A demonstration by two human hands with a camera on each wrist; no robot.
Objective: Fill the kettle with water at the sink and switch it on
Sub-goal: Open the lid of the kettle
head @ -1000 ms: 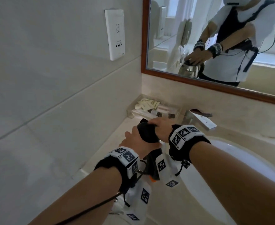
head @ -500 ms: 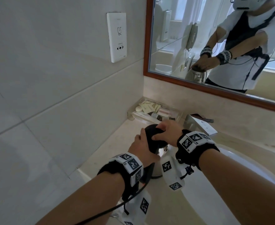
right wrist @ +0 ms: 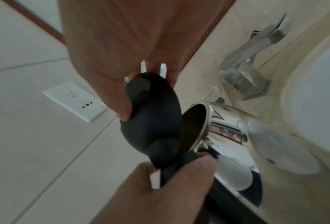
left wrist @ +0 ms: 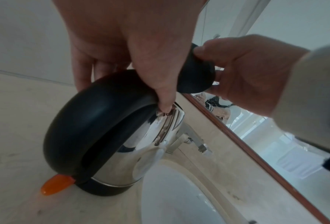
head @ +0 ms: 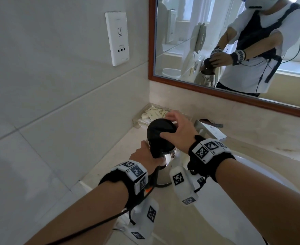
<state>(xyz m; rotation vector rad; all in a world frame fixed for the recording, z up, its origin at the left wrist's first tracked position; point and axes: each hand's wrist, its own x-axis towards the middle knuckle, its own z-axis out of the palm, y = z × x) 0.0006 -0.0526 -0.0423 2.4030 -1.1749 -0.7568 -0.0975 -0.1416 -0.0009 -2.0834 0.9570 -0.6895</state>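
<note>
Marble counter [head: 110, 156] carries the steel kettle [head: 165, 167] between tiled wall and sink [left wrist: 172, 197], tap [right wrist: 244, 72] behind. Left hand [head: 145, 156] grasps its handle [left wrist: 79, 124]; right hand [head: 177, 131] pinches the raised black lid [head: 159, 130].

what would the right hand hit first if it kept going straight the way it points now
Probably the clear amenity tray against the back wall: the right hand, gripping the raised kettle lid, points over it toward that corner. Depth is unclear.

Bare forearms, each wrist in a black strap [head: 214, 160] topped with white blocks printed with black square markers, white marker-tagged camera pod [head: 182, 184] hanging below, thin black cable [head: 85, 228] trailing back from left strap [head: 113, 181].
</note>
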